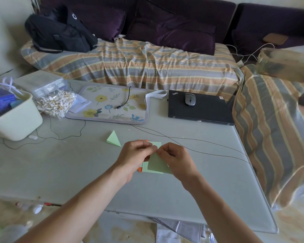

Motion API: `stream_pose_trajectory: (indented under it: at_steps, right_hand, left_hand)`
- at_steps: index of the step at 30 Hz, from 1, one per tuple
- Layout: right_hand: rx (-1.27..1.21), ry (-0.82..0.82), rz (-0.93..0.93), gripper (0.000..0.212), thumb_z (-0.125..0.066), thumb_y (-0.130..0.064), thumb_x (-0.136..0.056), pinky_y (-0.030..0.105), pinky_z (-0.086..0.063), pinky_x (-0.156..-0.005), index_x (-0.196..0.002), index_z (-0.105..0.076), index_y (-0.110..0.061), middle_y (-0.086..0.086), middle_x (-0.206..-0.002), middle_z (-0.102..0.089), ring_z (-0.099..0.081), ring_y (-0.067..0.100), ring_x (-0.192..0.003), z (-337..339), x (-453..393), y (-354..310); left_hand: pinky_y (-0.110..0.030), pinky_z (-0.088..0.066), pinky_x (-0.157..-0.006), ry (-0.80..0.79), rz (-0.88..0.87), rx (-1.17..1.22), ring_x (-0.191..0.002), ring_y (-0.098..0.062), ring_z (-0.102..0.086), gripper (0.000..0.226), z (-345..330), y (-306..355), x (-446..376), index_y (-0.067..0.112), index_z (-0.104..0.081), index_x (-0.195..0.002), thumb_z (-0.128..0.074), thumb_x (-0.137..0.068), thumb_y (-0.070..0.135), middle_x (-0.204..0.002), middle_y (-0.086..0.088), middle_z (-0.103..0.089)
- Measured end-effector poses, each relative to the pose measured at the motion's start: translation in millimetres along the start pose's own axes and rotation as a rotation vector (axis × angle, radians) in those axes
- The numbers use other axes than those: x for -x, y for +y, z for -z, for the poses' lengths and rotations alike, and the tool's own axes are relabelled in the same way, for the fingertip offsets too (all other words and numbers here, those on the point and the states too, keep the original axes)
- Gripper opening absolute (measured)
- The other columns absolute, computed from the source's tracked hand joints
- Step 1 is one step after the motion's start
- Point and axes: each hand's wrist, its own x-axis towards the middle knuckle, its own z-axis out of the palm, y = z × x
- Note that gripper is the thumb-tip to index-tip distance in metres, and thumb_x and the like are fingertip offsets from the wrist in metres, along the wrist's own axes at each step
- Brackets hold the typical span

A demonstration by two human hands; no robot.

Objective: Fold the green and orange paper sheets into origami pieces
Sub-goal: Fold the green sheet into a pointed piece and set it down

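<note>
Hands pinch top edge of a green sheet (157, 163) lifted above the small paper stack on the counter (77, 172): left hand (136, 155), right hand (175, 158). Align corners first, then crease firmly. Folded green triangle (114, 139) lies nearby.

Two bare arms, filling the lower half of the frame. Left forearm (74, 213): long, uncovered from the lower left corner up to the wrist, broad at the frame edge and narrowing steadily toward the middle. Right forearm (218, 213): likewise uncovered, from the bottom edge right of centre, with a small bony bump at the wrist. Left hand (135, 155) and right hand (175, 160), both bare, just below mid-frame, knuckles and backs lit from above, undersides in soft shadow. Fingertips too small and bunched to make out nails. Rest of the body out of frame.
</note>
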Motion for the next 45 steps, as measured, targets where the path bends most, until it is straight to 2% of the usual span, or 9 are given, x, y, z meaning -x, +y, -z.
stream_pose_trajectory:
  at_steps: [4,9,13,19,22,27,35,39,45]
  right_hand:
    - [-0.039,-0.023,-0.024,0.019,-0.064,-0.028,-0.095,0.022,-0.040,-0.061,-0.081,-0.071,-0.017,-0.015,-0.065,-0.060,-0.050,0.003,-0.060,-1,0,-3]
    - [-0.052,-0.027,-0.029,0.019,-0.064,-0.028,-0.095,0.022,-0.040,-0.062,-0.079,-0.070,-0.019,-0.016,-0.065,-0.059,-0.049,0.004,-0.062,-2,0,-5]
    - [-0.067,-0.038,-0.022,0.020,-0.064,-0.027,-0.095,0.022,-0.040,-0.062,-0.078,-0.069,-0.019,-0.017,-0.063,-0.057,-0.049,0.005,-0.063,-1,1,-6]
    - [-0.045,-0.046,-0.021,0.020,-0.063,-0.026,-0.095,0.026,-0.037,-0.059,-0.076,-0.067,-0.018,-0.016,-0.062,-0.056,-0.046,0.008,-0.062,1,2,-4]
    - [-0.014,-0.024,0.005,0.018,-0.063,-0.026,-0.093,0.025,-0.036,-0.059,-0.078,-0.066,-0.018,-0.013,-0.068,-0.059,-0.046,0.009,-0.065,1,1,-2]
    - [0.008,-0.006,0.015,0.019,-0.066,-0.030,-0.094,0.019,-0.036,-0.057,-0.079,-0.068,-0.019,-0.014,-0.068,-0.060,-0.049,0.006,-0.064,1,1,0]
    - [-0.031,-0.043,-0.036,0.019,-0.064,-0.025,-0.095,0.023,-0.036,-0.059,-0.078,-0.068,-0.016,-0.014,-0.065,-0.057,-0.046,0.005,-0.060,-1,2,0]
    - [0.012,-0.010,0.001,0.018,-0.064,-0.028,-0.093,0.025,-0.035,-0.060,-0.077,-0.066,-0.019,-0.014,-0.067,-0.059,-0.047,0.007,-0.064,0,0,2]
    - [-0.045,-0.022,-0.024,0.019,-0.065,-0.027,-0.094,0.027,-0.035,-0.062,-0.078,-0.069,-0.017,-0.013,-0.065,-0.057,-0.046,0.010,-0.065,0,1,0]
  left_hand:
    - [-0.042,-0.047,-0.064,0.017,0.018,0.039,-0.072,-0.022,-0.070,0.021,2,1,-2,0.013,-0.079,-0.087,-0.084,-0.074,0.030,-0.081,-0.005,-0.074]
    - [-0.040,-0.052,-0.068,0.057,0.021,0.074,-0.075,-0.024,-0.072,0.014,1,2,-3,0.013,-0.080,-0.087,-0.084,-0.078,0.022,-0.092,-0.012,-0.078]
    - [-0.039,-0.053,-0.069,0.055,0.016,0.090,-0.076,-0.027,-0.072,0.015,1,4,-3,0.011,-0.080,-0.088,-0.084,-0.078,0.021,-0.092,-0.015,-0.078]
    - [-0.029,-0.057,-0.076,0.063,-0.006,0.102,-0.072,-0.020,-0.071,0.012,4,4,-6,0.007,-0.079,-0.090,-0.080,-0.083,0.017,-0.087,-0.010,-0.079]
    - [-0.030,-0.054,-0.066,0.000,0.004,0.060,-0.071,-0.021,-0.066,0.014,2,-1,-7,0.007,-0.078,-0.092,-0.075,-0.089,0.019,-0.079,-0.005,-0.073]
    - [-0.039,-0.042,-0.065,-0.048,0.000,-0.052,-0.067,-0.023,-0.057,0.025,-1,-6,-5,0.005,-0.076,-0.086,-0.076,-0.088,0.029,-0.075,-0.005,-0.063]
    - [-0.042,-0.049,-0.062,0.011,-0.013,-0.023,-0.067,-0.027,-0.062,0.023,2,-5,-9,0.005,-0.076,-0.085,-0.076,-0.087,0.028,-0.076,-0.010,-0.068]
    - [-0.038,-0.045,-0.061,-0.028,-0.003,-0.074,-0.067,-0.024,-0.058,0.032,0,-6,-7,0.001,-0.074,-0.090,-0.076,-0.084,0.033,-0.077,-0.009,-0.063]
    - [-0.038,-0.044,-0.058,-0.008,-0.051,-0.085,-0.061,-0.023,-0.057,0.023,-1,-4,-3,0.005,-0.076,-0.089,-0.075,-0.086,0.028,-0.075,-0.010,-0.064]
